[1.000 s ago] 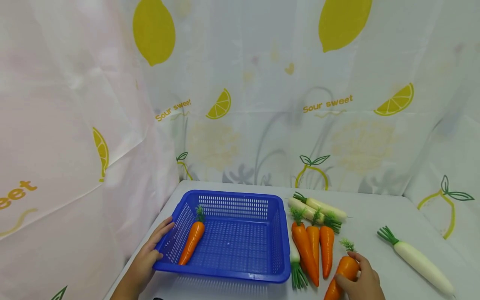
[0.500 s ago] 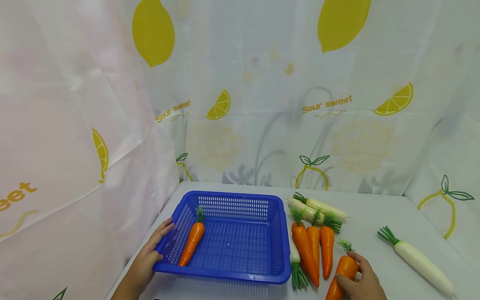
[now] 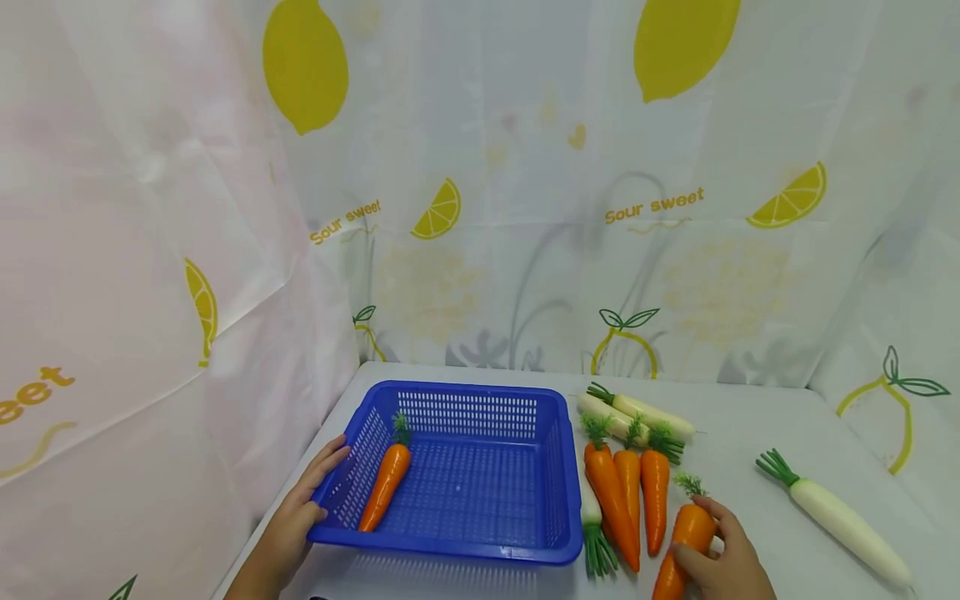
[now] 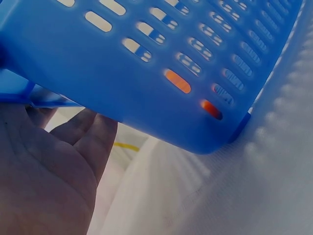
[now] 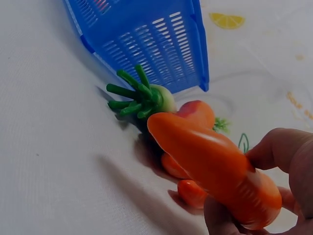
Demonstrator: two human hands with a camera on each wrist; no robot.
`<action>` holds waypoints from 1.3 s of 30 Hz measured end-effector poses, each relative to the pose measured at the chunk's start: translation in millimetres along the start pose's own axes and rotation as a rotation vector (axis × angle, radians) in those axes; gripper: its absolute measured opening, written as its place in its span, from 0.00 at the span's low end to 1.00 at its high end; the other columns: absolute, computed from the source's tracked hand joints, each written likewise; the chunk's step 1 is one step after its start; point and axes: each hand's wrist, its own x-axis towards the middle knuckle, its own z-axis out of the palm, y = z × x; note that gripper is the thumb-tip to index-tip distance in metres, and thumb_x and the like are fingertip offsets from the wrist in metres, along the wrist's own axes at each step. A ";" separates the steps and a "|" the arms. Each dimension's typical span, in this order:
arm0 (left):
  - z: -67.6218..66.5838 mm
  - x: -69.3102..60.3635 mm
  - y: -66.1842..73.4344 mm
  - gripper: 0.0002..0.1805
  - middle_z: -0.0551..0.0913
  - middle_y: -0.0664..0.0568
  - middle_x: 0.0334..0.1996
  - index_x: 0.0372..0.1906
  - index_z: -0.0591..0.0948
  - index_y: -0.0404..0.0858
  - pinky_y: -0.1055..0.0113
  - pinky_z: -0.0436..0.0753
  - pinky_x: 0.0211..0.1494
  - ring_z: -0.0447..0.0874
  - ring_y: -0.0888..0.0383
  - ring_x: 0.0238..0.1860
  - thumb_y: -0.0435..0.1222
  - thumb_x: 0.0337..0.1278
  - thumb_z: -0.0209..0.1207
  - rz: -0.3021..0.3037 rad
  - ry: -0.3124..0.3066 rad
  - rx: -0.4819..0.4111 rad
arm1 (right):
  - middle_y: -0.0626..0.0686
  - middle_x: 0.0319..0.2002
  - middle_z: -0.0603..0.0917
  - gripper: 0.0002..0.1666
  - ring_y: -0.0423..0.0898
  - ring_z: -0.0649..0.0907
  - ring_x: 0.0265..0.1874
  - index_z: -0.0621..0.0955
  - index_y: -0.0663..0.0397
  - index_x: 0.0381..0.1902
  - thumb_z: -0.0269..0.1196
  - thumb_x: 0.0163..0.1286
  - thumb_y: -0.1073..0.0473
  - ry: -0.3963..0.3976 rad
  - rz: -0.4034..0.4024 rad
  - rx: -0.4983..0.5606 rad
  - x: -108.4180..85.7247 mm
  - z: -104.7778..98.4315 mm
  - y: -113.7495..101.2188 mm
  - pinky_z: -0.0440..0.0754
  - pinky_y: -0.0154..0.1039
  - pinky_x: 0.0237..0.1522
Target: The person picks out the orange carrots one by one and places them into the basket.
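Observation:
In the head view, my right hand (image 3: 723, 550) grips an orange carrot (image 3: 692, 529) with a feathery green top near the front edge of the table. The right wrist view shows thumb and fingers round the thick end of this carrot (image 5: 210, 166), its tip pointing away from the hand. My left hand (image 3: 288, 521) touches the left rim of a blue plastic basket (image 3: 465, 554), its fingers fairly straight. Inside the basket, along its left side, lies one carrot (image 3: 386, 487). In the left wrist view, fingertips of the left hand (image 4: 49, 166) are hidden behind the basket rim.
Right of the basket lie several carrots (image 3: 655, 500) side by side, with a white radish (image 3: 591, 504) partly under them. Behind them two white radishes (image 3: 652, 415) lie crosswise. Another white radish (image 3: 847, 521) lies far right. Lemon-print cloth (image 3: 525, 208) surrounds the table.
My right hand and its carrot have shifted very slightly. The left hand and the basket stay in place.

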 end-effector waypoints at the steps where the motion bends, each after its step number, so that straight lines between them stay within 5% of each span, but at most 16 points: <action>1: 0.2 -0.3 -0.1 0.50 0.42 0.53 0.86 0.81 0.63 0.41 0.29 0.48 0.75 0.30 0.33 0.84 0.20 0.41 0.45 0.003 0.003 0.000 | 0.82 0.69 0.59 0.55 0.61 0.87 0.46 0.50 0.64 0.81 0.68 0.68 0.57 0.000 -0.005 0.013 -0.7 0.5 -0.9 0.91 0.53 0.41; 20: -1.8 -2.1 -1.5 0.50 0.42 0.51 0.86 0.81 0.63 0.39 0.29 0.48 0.75 0.31 0.32 0.84 0.20 0.41 0.45 0.009 0.014 0.007 | 0.79 0.72 0.56 0.49 0.57 0.86 0.48 0.49 0.62 0.81 0.62 0.72 0.61 -0.042 -0.043 0.177 -14.0 15.7 -17.0 0.90 0.55 0.44; 39: 1.7 -0.9 0.1 0.50 0.42 0.48 0.86 0.80 0.63 0.38 0.31 0.50 0.74 0.31 0.30 0.84 0.19 0.41 0.43 0.039 0.007 -0.037 | 0.79 0.74 0.54 0.47 0.72 0.79 0.62 0.54 0.53 0.81 0.62 0.75 0.49 -0.060 -0.060 0.048 -21.4 19.3 -35.6 0.90 0.55 0.47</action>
